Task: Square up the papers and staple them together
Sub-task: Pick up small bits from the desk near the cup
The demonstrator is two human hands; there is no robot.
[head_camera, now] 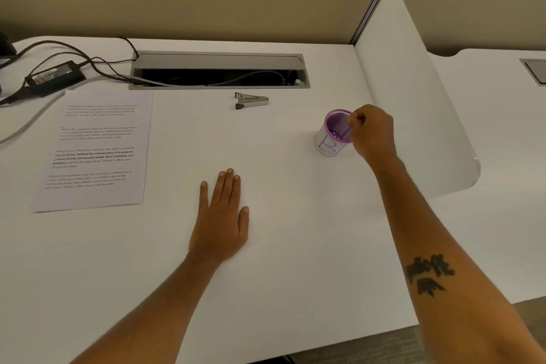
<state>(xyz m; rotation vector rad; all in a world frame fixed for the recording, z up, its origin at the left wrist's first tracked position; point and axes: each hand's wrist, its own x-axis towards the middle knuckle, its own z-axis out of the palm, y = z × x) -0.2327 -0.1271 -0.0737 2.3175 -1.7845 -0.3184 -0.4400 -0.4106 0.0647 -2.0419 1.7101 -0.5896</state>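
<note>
The left hand [220, 216] lies flat on the bench [295, 245], fingers straight, holding nothing. The right hand [370, 131] hangs over the cup [334, 136], fingers curled at its rim; whether they pinch anything cannot be told. The papers [94, 151] lie well to the left of the left hand, the nearer hand, long axis running away from the person, edges close to flush. The stapler [251, 100] lies beyond both hands, long axis left-right. Behind it: a cable tray [218, 63] and a partition wall.
</note>
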